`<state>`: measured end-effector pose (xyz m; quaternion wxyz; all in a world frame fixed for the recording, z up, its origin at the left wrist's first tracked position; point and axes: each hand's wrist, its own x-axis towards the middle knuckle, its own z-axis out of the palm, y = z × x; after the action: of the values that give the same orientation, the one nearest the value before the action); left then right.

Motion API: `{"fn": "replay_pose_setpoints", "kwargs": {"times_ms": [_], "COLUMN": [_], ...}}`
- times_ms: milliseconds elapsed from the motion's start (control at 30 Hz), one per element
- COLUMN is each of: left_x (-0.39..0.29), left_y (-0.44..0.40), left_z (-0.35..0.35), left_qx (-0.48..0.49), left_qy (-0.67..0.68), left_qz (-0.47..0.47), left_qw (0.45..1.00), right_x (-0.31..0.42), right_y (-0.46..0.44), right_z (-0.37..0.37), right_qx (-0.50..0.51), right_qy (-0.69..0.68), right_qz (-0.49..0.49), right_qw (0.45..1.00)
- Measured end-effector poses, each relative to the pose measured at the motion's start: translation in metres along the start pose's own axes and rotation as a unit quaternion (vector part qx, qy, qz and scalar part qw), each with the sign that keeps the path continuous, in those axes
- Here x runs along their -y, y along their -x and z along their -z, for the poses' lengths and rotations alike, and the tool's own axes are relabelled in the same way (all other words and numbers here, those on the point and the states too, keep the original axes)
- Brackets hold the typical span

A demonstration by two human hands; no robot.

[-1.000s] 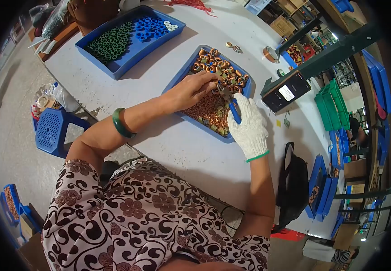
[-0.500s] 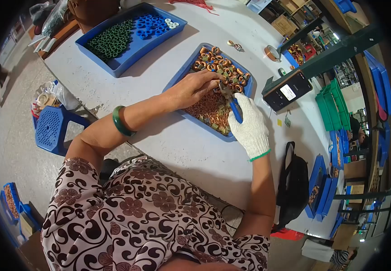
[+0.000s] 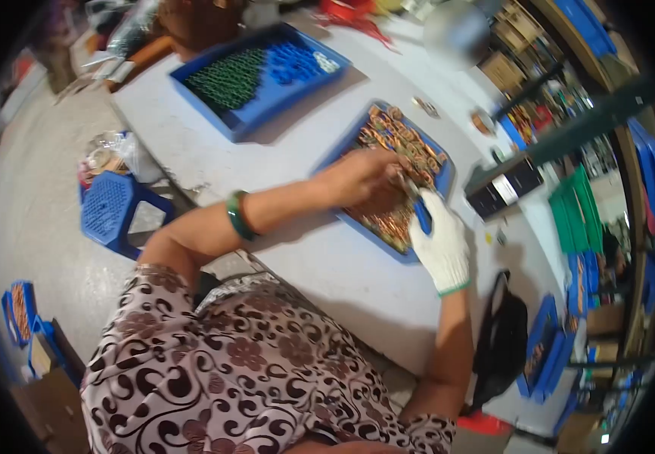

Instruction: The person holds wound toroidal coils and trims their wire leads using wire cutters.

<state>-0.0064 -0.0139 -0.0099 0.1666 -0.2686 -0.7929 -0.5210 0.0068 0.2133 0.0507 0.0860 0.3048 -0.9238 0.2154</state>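
Observation:
Over a blue tray (image 3: 333,166) of copper-wound rings (image 3: 418,151) and loose copper bits (image 3: 388,223), my bare left hand (image 3: 361,178) is closed, its fingertips blurred around something small that I cannot make out. A green bangle circles that wrist. My right hand (image 3: 441,242), in a white glove with a green cuff, is wrapped round blue-handled pliers (image 3: 423,216). The jaws of the pliers point at my left fingertips; whether they grip anything is too blurred to tell.
A second blue tray (image 3: 248,125) with green, blue and white rings stands at the back left. On the right are a phone (image 3: 505,189) on a green bar, a black bag (image 3: 501,340) and a green basket (image 3: 577,212). A blue stool (image 3: 108,208) stands at the left.
The whole view has shifted, so the table and trays appear lower and further right, and the picture is blurred. Both hands stay together over the tray, the pliers still in my right hand.

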Motion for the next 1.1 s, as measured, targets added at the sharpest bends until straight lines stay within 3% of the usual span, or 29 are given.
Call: {"fn": "replay_pose_setpoints", "kwargs": {"times_ms": [33,100,133,167,200,233,567,700,800,933,1100], "left_x": [0.016,0.015,0.017,0.02,0.01,0.014,0.016,0.029,0.013,0.006,-0.006], "left_y": [0.003,0.002,0.001,0.001,0.001,0.0,-0.002,-0.001,0.001,0.001,0.001], "left_z": [-0.004,-0.007,-0.007,-0.008,-0.003,-0.005,-0.008,-0.018,-0.007,-0.002,0.0], "left_qx": [-0.02,-0.016,0.0,0.0,0.026,0.015,0.03,-0.033,-0.04,-0.044,-0.01], "left_qy": [-0.016,-0.018,-0.012,-0.026,-0.038,-0.005,-0.009,-0.027,0.046,0.087,0.171], "left_qz": [-0.022,-0.008,-0.01,-0.019,0.014,-0.018,0.026,0.021,0.092,0.081,0.133], "left_qw": [0.999,1.0,1.0,0.999,0.999,1.0,0.999,0.999,0.994,0.992,0.976], "right_x": [0.01,-0.003,0.007,-0.007,-0.003,-0.006,-0.02,0.012,0.017,0.006,-0.003], "right_y": [-0.001,0.0,-0.002,-0.001,-0.001,0.0,0.001,-0.002,-0.001,-0.003,-0.002], "right_z": [0.004,-0.005,-0.001,-0.009,-0.007,-0.011,-0.019,-0.001,0.004,0.0,-0.002], "right_qx": [0.011,-0.015,0.017,0.001,0.006,-0.011,-0.029,-0.045,-0.053,-0.043,-0.053], "right_qy": [-0.022,-0.004,0.021,0.007,0.028,0.036,0.121,0.153,0.123,0.119,0.162], "right_qz": [-0.03,0.003,-0.048,-0.003,-0.008,0.001,0.007,-0.001,-0.013,-0.006,0.018], "right_qw": [0.999,1.0,0.998,1.0,1.0,0.999,0.992,0.987,0.991,0.992,0.985]}}
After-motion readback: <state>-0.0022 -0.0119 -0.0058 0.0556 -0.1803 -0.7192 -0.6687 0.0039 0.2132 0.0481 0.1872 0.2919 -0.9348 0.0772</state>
